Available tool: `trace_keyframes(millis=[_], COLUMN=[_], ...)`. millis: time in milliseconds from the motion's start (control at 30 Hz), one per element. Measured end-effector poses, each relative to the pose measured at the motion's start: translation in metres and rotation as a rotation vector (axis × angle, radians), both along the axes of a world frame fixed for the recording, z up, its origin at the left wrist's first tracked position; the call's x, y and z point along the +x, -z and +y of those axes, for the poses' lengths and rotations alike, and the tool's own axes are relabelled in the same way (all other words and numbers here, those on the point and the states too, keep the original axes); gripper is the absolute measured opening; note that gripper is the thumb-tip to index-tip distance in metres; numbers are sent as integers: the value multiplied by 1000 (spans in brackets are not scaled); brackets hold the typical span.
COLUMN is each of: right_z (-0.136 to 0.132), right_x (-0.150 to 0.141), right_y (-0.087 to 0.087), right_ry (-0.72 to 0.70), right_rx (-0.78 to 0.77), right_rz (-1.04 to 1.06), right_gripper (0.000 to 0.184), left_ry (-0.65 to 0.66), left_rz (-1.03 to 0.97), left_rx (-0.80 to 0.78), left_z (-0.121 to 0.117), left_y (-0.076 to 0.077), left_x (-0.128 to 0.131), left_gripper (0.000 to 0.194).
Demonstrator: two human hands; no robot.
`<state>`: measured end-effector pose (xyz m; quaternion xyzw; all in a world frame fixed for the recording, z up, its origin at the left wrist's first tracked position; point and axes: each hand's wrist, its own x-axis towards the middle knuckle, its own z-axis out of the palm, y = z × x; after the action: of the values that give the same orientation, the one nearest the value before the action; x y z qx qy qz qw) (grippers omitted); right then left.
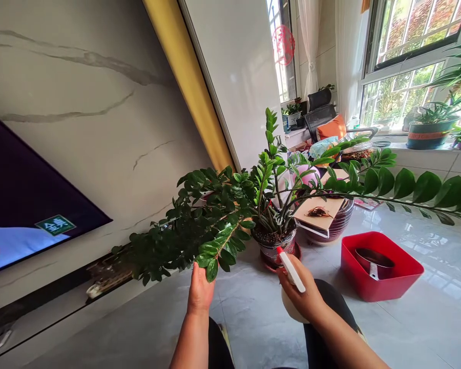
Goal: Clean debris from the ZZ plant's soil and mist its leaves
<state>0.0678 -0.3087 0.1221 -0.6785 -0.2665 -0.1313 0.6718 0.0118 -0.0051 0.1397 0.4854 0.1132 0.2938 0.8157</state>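
Observation:
A large ZZ plant (267, 171) with glossy leaves stands in a dark pot (272, 251) on the floor ahead of me. My left hand (200, 291) holds the tip of a leafy stem (221, 246) that droops toward me; its fingers are partly hidden under the leaves. In my right hand (305, 292) is a spray bottle (293, 271) with a white trigger head and a red nozzle. The nozzle points up and left toward the plant, and the pale bottle body shows below the hand.
A red bin (384, 271) with a dark pan-like vessel (374, 261) inside stands on the right. Behind it, a board (326, 207) with a dried root clump rests on a ribbed pot (340, 223). A television (30, 215) hangs on the left; a long stem reaches far right.

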Motion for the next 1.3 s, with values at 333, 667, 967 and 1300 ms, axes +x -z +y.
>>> trace_keyframes(millis=[333,667,967,1300], right_z=[-6,-17,-16,-6], right_x=[10,14,6,-7], right_y=[23,21,25,15], right_ry=[31,103,8,-30], right_rx=[102,28,-3,-62], right_rz=[326,228,254,132], right_gripper=[55,53,49,39], left_ry=[-21,4,28,56], left_rz=[37,27,10,7], left_rx=[-39,-5,-23,-106], left_z=[0,2,3,-4], left_y=[6,5,7,25], left_x=[-2,-2,-3,-6], left_gripper=[58,60,61,54])
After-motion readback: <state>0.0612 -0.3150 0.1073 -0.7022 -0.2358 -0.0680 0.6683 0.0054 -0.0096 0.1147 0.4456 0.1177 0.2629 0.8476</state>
